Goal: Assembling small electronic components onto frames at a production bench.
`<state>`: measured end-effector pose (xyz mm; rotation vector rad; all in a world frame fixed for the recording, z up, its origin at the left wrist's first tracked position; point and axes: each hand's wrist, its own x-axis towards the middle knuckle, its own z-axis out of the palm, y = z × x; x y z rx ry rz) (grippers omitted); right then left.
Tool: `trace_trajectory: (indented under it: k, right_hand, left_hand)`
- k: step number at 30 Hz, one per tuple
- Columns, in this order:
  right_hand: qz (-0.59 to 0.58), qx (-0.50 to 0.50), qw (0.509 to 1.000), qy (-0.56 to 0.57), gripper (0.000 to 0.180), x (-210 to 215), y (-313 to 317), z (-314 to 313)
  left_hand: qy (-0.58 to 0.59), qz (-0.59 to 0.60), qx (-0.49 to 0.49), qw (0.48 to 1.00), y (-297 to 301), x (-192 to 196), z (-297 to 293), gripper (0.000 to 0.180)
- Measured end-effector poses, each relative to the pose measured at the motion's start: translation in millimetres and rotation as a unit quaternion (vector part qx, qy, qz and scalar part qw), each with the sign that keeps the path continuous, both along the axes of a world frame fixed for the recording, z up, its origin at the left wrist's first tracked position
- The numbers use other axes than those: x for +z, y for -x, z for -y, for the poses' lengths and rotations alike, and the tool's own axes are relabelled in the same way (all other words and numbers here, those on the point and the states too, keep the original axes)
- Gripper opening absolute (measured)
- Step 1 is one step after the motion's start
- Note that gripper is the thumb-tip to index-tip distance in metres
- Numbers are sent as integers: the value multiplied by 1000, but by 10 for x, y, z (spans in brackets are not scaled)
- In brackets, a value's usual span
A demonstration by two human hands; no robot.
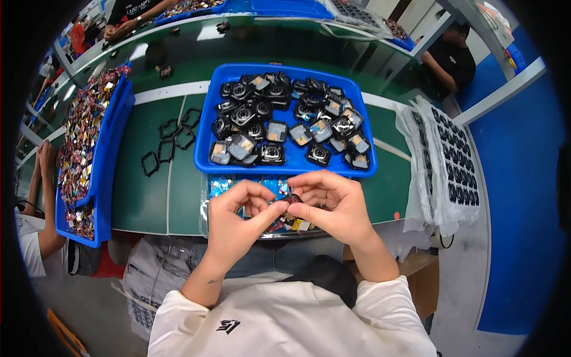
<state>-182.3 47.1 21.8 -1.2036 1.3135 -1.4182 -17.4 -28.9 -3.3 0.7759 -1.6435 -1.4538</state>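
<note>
My left hand (238, 217) and my right hand (333, 205) meet above the near table edge, fingertips pinching a small dark round part (292, 200) between them. Under the hands lies a clear tray (217, 189) with shiny blue and coloured small pieces. Just beyond stands a blue tray (285, 166) filled with several black square parts (270, 153), some with round middles, some with silvery faces.
Several black square frames (169, 143) lie loose on the green table. A long blue tray (110, 143) of colourful shiny bits runs along the left. White bagged trays of dark parts (452, 166) sit at right. Other people work at left and back.
</note>
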Motion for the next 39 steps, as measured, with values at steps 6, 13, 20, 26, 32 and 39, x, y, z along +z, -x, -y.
trace_trajectory:
  k: [6,13,20,26,32,39]
  right_hand:
    - [-40,-61,996,56,19,294,629,423]
    - [-80,-392,916,19,26,-66,2479,1504]
    - [-204,-535,804,-159,22,-554,2990,1694]
    - [-92,-462,879,-76,20,-699,3236,1617]
    - [-135,-401,902,-85,21,-522,2881,1352]
    - [-326,-49,943,45,13,249,751,439]
  left_hand:
    - [68,-62,136,986,-270,-237,84,7]
    - [71,-32,248,966,-617,-457,298,35]
    - [61,-36,251,965,-547,-491,319,26]
    - [94,-4,187,978,-682,-601,329,21]
    - [18,-73,255,964,-499,-382,378,8]
    - [25,-39,169,984,-502,-321,216,10]
